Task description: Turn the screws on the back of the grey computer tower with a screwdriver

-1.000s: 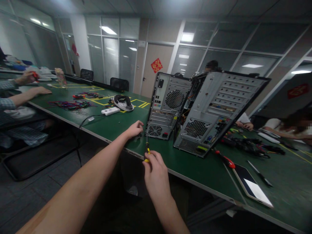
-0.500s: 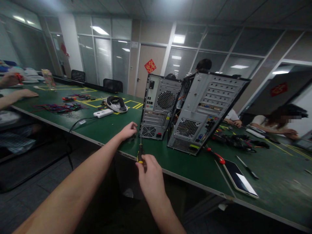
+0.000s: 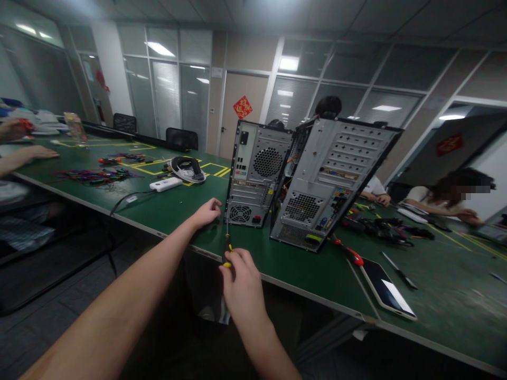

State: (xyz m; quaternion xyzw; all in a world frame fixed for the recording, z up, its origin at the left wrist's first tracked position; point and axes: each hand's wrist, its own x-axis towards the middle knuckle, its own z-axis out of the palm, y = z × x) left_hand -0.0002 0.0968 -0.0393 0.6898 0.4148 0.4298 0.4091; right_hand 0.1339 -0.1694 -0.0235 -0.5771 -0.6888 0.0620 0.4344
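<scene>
My right hand is closed around the handle of a black and yellow screwdriver. Its shaft points away from me, the tip at the lower left edge of the back of a computer tower. Whether the tip sits in a screw is too small to tell. My left hand is by the lower left side of that tower, fingers loosely bent and partly apart, with nothing visible in them. Right of it stands a second computer tower, looking tilted, its back facing me.
On the green table lie a white power strip, bundled wires and a coiled cable. To the right are a phone, a red-handled tool, a thin dark-handled tool and black cables. People sit at both sides.
My right hand has turned slightly on the screwdriver handle. The whole view has shifted a little; my left hand and both towers stay in place.
</scene>
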